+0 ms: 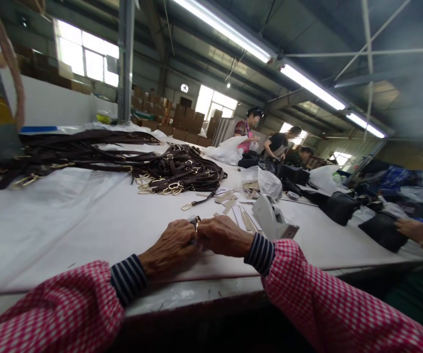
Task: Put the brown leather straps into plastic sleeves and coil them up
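Close together over the front of the white table, my left hand (172, 247) and my right hand (224, 235) both have their fingers closed. Between them shows a bit of gold metal hardware (197, 222) with a dark end, like the clasp of a strap. My fingers hide the rest of it, with a pale scrap just visible below. Beyond my hands lies a heap of dark brown straps (182, 169) with gold clasps. One strap end with a gold clasp (188, 206) reaches toward me.
Right of my hands stands a white tape-dispenser-like device (269, 218), beside loose grey and white strips (246, 218). More straps (67, 152) lie at left near clear plastic sheeting (49, 211). Black bags (338, 207) line the right; a co-worker's hand (413, 229) touches one. Several people work farther back.
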{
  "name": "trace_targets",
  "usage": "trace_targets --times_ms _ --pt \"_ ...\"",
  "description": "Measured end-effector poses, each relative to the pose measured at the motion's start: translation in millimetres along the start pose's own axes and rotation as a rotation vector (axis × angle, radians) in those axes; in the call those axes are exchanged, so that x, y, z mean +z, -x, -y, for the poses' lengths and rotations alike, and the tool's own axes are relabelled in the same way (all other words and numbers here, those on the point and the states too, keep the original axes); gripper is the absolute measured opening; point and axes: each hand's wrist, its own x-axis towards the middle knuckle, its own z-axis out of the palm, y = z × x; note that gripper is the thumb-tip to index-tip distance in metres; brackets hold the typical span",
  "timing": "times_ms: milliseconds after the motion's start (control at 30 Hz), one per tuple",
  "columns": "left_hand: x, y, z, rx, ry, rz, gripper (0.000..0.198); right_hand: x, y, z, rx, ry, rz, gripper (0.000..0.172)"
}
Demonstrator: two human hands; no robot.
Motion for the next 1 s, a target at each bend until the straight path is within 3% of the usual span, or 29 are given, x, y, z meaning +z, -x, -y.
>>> trace_targets --times_ms 200,333,467,600,733,833,933,1000 --pt "-2.6 2.3 -4.4 -0.081 0.007 -0.045 0.028 16.0 11.5 19.5 0.043 0.189 -0.171 0.017" --pt "-9.1 0.9 -1.3 -0.190 0.257 -0.125 0.027 16.0 10.1 30.0 0.142 0.122 -0.225 0.019" --pt "-18.8 -1.2 2.9 -0.211 0.567 -0.145 0.022 21.0 11.0 37.6 0.283 0.044 -0.253 0.044" --pt "-22.6 2.0 5.9 -0.241 0.671 -0.177 0.020 34.2 8.5 39.2 0.373 0.043 -0.178 0.064" --pt "-23.8 2.2 6.8 -0.268 0.673 -0.240 0.020 44.1 -0.3 42.5 0.419 0.056 -0.119 0.078" --pt "-24.5 0.2 5.0 -0.255 0.623 -0.226 0.023 43.1 0.9 44.2 0.389 -0.071 -0.146 0.083" --pt "-19.7 1.8 6.8 -0.242 0.447 -0.192 0.029 29.7 22.2 32.5 0.334 -0.319 -0.306 0.075" --pt "-11.6 4.5 15.1 -0.219 0.296 -0.170 0.031 13.4 50.4 13.3 0.405 -0.419 -0.473 0.061"
